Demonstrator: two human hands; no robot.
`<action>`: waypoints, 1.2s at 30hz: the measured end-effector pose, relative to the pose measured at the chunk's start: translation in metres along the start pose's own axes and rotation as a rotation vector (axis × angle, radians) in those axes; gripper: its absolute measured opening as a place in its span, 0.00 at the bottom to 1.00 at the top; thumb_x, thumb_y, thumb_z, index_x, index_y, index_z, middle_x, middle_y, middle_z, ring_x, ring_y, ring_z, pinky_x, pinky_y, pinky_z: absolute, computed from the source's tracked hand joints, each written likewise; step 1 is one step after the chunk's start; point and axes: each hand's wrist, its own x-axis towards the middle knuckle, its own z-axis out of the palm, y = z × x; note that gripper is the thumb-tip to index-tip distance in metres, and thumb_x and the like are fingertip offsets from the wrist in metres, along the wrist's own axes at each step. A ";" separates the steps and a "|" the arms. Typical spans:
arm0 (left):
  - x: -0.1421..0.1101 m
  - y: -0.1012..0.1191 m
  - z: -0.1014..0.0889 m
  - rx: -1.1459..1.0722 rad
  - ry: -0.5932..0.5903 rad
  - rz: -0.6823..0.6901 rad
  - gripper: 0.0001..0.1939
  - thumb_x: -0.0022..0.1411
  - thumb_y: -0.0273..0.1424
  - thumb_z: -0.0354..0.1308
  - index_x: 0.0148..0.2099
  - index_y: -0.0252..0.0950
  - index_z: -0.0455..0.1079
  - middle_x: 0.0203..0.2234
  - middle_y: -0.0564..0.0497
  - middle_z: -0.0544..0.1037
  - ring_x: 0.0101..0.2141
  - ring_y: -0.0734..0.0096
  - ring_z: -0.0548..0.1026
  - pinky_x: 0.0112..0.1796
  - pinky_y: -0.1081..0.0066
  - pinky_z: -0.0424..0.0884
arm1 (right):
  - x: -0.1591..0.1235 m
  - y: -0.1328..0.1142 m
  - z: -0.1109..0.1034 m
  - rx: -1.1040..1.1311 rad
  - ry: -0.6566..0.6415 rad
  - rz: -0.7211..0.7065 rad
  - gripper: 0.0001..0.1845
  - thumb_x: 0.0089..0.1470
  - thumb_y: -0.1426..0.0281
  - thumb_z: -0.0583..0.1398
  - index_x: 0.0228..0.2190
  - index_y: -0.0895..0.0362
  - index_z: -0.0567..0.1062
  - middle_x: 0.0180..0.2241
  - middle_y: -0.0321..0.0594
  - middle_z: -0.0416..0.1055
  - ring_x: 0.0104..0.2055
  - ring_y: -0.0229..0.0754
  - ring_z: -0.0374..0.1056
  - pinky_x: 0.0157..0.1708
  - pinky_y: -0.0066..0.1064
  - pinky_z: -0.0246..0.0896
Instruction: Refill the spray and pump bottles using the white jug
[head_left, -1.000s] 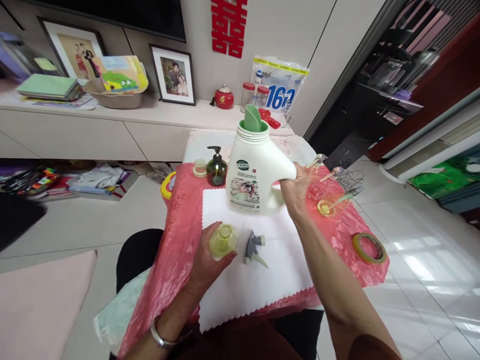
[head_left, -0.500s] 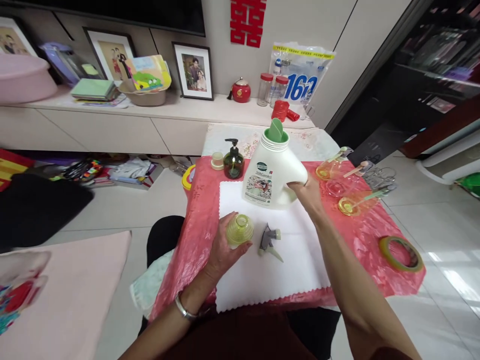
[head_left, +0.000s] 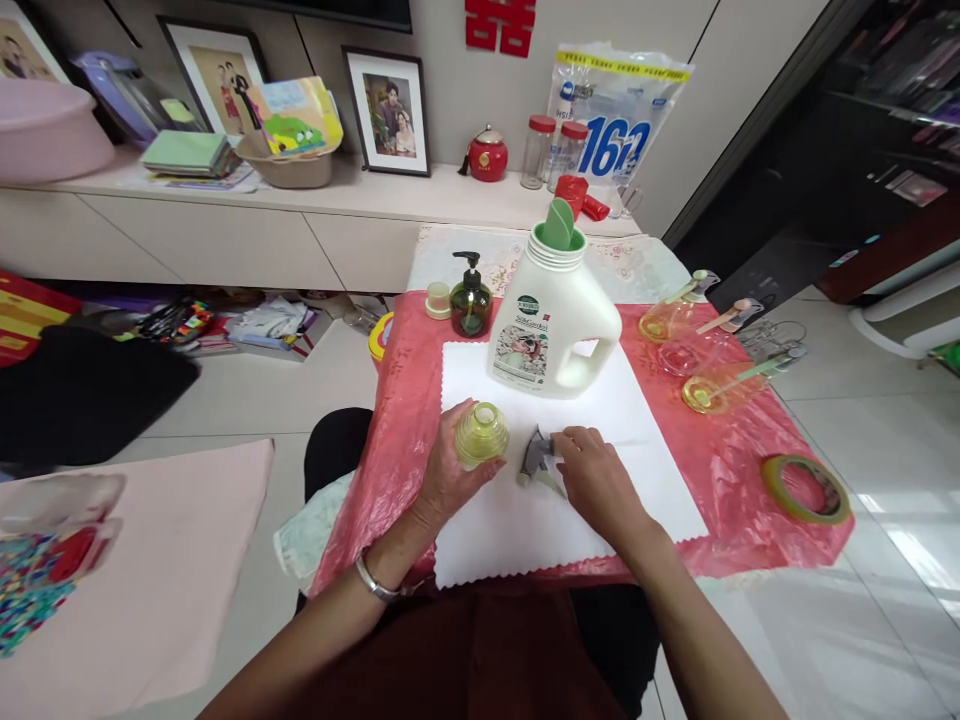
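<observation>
My left hand (head_left: pixel 450 470) is wrapped round a ribbed, yellow-green clear bottle (head_left: pixel 481 436) with an open neck, held upright over the white cloth (head_left: pixel 510 540). Beside it lies a grey trigger spray head (head_left: pixel 535 455) on the cloth. The curled fingers of my right hand (head_left: pixel 596 480) close on its nozzle end. Behind them stands a big white detergent jug (head_left: pixel 544 320), uncapped, with a green pour spout in its mouth and nothing gripping its handle.
A dark green pump bottle (head_left: pixel 471 305) and a pale cap (head_left: pixel 437 300) stand left of the jug. On the red plastic cover (head_left: pixel 720 510), spray bottles (head_left: pixel 705 392) lie at the right, near a tape roll (head_left: pixel 806 488). Jars (head_left: pixel 538 155) line the cabinet behind.
My right hand has let go of the jug's handle and come down to the trigger spray head. The jug stays on the cloth. My left hand keeps holding the clear bottle.
</observation>
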 end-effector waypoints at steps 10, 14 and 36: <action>0.000 0.001 0.001 -0.043 -0.013 0.036 0.46 0.54 0.57 0.66 0.66 0.39 0.55 0.61 0.37 0.68 0.62 0.47 0.69 0.62 0.46 0.66 | 0.009 0.004 -0.011 0.057 0.169 -0.079 0.10 0.58 0.78 0.60 0.42 0.59 0.74 0.40 0.44 0.69 0.45 0.50 0.63 0.36 0.35 0.63; 0.002 0.003 0.000 -0.032 -0.059 -0.007 0.50 0.51 0.60 0.66 0.66 0.39 0.56 0.60 0.37 0.68 0.62 0.45 0.69 0.63 0.45 0.66 | 0.004 0.008 -0.051 0.282 0.361 -0.104 0.14 0.64 0.66 0.59 0.50 0.55 0.73 0.44 0.41 0.71 0.41 0.42 0.68 0.37 0.33 0.69; 0.001 -0.002 0.005 -0.144 -0.067 -0.009 0.51 0.47 0.58 0.71 0.64 0.38 0.58 0.59 0.36 0.67 0.60 0.42 0.69 0.61 0.41 0.67 | 0.043 -0.059 -0.109 1.409 0.522 -0.261 0.21 0.55 0.61 0.71 0.50 0.47 0.78 0.49 0.39 0.70 0.43 0.40 0.71 0.39 0.29 0.74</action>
